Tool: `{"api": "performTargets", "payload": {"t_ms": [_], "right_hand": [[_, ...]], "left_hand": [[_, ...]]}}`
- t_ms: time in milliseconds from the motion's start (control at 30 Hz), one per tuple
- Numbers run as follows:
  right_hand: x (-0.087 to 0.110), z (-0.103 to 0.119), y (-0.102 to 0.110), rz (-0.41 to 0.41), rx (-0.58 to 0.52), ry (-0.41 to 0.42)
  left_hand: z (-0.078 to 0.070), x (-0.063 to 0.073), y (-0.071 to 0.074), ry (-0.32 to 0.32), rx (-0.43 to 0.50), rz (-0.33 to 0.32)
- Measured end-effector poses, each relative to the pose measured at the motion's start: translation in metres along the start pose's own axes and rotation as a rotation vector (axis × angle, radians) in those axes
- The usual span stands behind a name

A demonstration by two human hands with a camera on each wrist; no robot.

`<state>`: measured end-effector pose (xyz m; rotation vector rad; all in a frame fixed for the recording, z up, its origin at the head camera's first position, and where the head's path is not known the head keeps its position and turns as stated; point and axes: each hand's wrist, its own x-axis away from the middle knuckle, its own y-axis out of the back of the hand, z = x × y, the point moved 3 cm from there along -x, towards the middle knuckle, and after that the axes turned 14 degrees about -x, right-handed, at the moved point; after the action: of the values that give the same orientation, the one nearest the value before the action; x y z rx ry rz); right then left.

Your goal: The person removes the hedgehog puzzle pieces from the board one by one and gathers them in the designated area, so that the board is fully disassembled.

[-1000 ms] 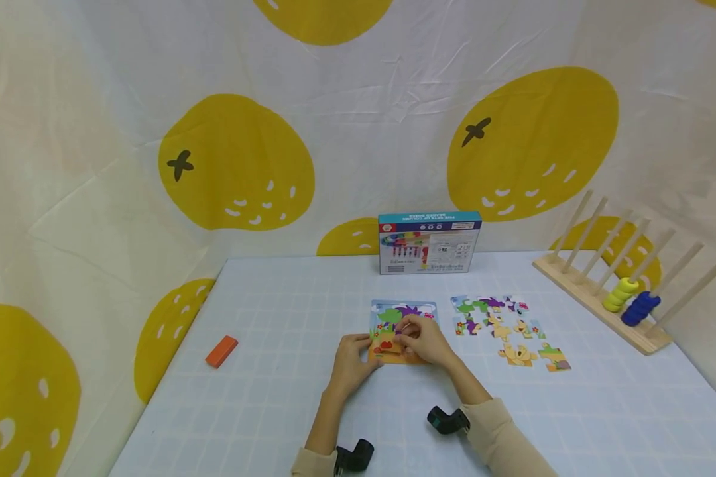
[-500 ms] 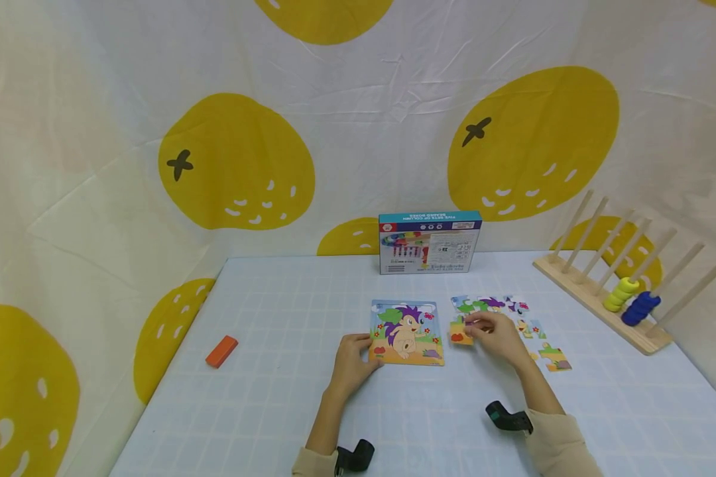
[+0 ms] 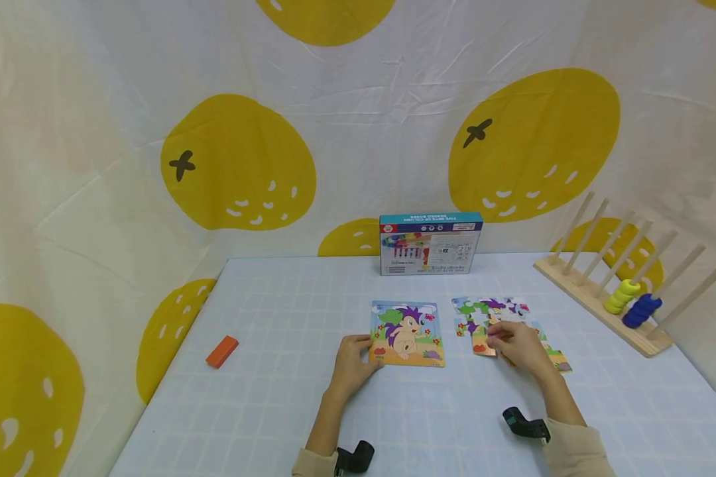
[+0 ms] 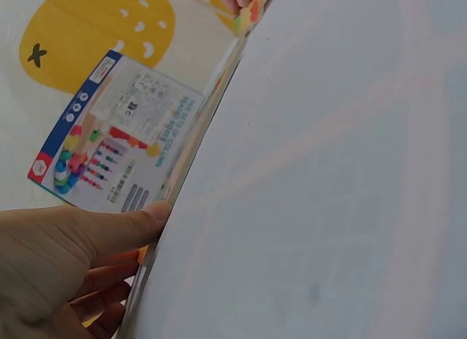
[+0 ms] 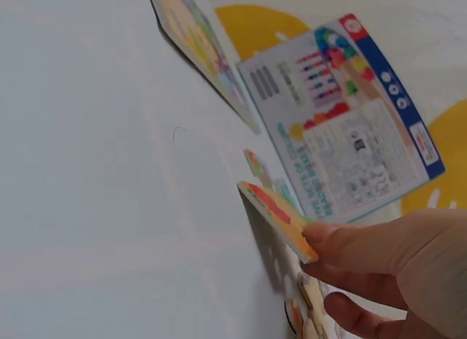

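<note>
In the head view, a square puzzle board [image 3: 417, 351] with a purple-haired hedgehog picture lies in the middle of the table. My left hand [image 3: 351, 363] grips its near left corner, thumb and fingers at the edge. To the right, my right hand [image 3: 524, 350] pinches an orange puzzle piece [image 3: 482, 343] with a red fruit on it. The right wrist view shows that piece [image 5: 276, 213] tilted between thumb and finger, close over other pieces. Several loose puzzle pieces [image 3: 492, 303] are spread around and partly under the right hand, which hides some of them.
A toy box [image 3: 431, 246] stands at the back against the printed cloth. On the right is a wooden peg rack [image 3: 591, 296] with yellow beads [image 3: 620, 297] and blue beads [image 3: 641, 310]. An orange block [image 3: 221, 352] lies at the left.
My right hand has carried the puzzle piece from over the board rightward to the loose pieces, uncovering the hedgehog picture. My left hand stays at the board's corner.
</note>
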<state>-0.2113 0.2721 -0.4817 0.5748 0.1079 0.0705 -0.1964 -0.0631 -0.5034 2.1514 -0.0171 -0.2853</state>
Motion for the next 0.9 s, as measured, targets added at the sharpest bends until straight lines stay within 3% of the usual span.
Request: {"api": "performTargets", "payload": {"t_ms": [167, 700, 900], "right_hand": [[0.002, -0.002, -0.003, 0.013, 0.144, 0.051], [0.008, 0.006, -0.01, 0.105, 0.289, 0.053], [0.004, 0.004, -0.01, 0.154, 0.305, 0.018]], "left_hand": [[-0.001, 0.0, 0.001, 0.007, -0.003, 0.002], [-0.002, 0.001, 0.002, -0.008, -0.004, -0.004], [-0.003, 0.001, 0.002, 0.001, 0.0, 0.005]]}}
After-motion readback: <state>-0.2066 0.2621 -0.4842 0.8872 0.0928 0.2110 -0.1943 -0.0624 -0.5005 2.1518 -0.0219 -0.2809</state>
